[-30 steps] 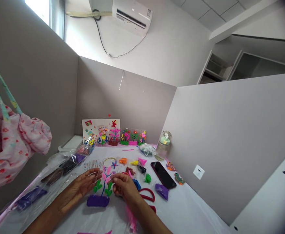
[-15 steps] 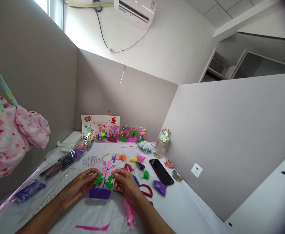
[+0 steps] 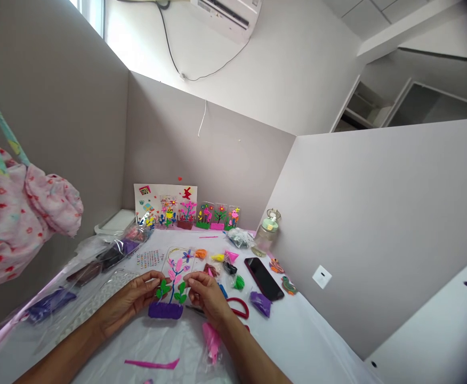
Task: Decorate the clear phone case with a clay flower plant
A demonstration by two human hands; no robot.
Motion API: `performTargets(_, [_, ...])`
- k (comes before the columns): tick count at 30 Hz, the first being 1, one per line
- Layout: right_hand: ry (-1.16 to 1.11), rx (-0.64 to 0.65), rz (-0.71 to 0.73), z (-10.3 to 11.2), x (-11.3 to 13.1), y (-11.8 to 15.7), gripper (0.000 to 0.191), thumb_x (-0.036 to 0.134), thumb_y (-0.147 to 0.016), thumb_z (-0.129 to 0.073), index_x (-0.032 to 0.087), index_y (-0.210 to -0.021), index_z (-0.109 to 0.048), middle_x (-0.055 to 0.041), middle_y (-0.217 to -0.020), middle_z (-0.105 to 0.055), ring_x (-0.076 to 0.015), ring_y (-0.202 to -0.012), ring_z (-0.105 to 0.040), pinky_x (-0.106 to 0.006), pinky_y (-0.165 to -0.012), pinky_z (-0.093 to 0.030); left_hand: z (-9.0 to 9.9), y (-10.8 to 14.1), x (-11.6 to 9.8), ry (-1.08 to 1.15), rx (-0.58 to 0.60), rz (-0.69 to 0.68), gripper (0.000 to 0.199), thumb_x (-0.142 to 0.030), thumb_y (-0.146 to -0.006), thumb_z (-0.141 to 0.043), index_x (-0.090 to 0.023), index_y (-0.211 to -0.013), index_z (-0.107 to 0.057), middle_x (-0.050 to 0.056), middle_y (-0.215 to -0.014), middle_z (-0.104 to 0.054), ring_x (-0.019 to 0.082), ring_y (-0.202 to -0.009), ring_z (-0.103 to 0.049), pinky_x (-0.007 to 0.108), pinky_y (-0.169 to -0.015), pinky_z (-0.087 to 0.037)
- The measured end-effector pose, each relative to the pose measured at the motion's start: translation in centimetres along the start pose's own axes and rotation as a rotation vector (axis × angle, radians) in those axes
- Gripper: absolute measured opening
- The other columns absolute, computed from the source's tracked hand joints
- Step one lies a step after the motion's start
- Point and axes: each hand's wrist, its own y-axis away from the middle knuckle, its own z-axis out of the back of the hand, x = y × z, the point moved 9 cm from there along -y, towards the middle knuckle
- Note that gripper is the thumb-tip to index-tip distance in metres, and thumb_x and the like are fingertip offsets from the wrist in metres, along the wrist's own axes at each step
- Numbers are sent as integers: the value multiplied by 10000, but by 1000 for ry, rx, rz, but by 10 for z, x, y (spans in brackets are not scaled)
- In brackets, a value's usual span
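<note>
Between my two hands stands a clear panel (image 3: 175, 273) decorated with coloured clay: a blue stem, pink petals, green leaves, a small blue flower at the top right and a purple block (image 3: 165, 311) along the bottom. My left hand (image 3: 137, 296) pinches its left edge beside the green leaves. At the opposite edge, my right hand (image 3: 207, 296) closes thumb and fingers on the panel. Just under my right wrist lie scissors with red handles (image 3: 239, 308), partly hidden by the hand. A pink clay packet (image 3: 211, 341) sits by the right forearm.
Clay packets in orange (image 3: 200, 254), green (image 3: 239, 282) and purple (image 3: 261, 303) lie to the right, near a black phone (image 3: 264, 278). Finished decorated panels (image 3: 218, 217) lean at the back beside a pump bottle (image 3: 267, 232). A pink strip (image 3: 152, 364) lies in front.
The camera view has tilted slightly, so the scene sits a little higher. Both hands keep their hold on the panel, which has barely moved.
</note>
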Motion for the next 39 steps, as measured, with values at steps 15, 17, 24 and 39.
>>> performTargets(15, [52,8,8,3,0,1,435,505,-669,-941,174,-919,-811,-27,-836,-763,-72,-548,-515,-220,-514,-284,7,-2,0,-17,-38,-26,261,-312,-832,-938,-194,-1004,-781,68,-1074,-833,200,-948,-812,247,-845,-635])
performTargets(17, [58,6,8,2,0,2,426,509,-684,-929,175,-922,-815,-32,-847,-770,-77,-556,-531,-219,-516,-292,7,-2,-1,-17,-38,-28,258,-309,-837,-934,-196,-1005,-775,72,-1078,-832,204,-941,-813,251,-839,-634])
performTargets(24, [89,-2,9,3,-3,2,432,545,-687,-913,181,-898,-815,-47,-862,-784,-95,-564,-554,-223,-514,-329,11,-4,0,0,-65,-38,286,-309,-818,-946,-191,-1001,-761,82,-1073,-825,210,-908,-815,255,-834,-640])
performTargets(39, [132,28,-2,3,-9,0,400,520,-699,-914,179,-882,-813,8,-735,-690,-90,-546,-504,-237,-532,-335,8,-1,-1,21,-70,-39,226,-262,-840,-925,-179,-987,-774,71,-1030,-826,188,-880,-810,233,-820,-650])
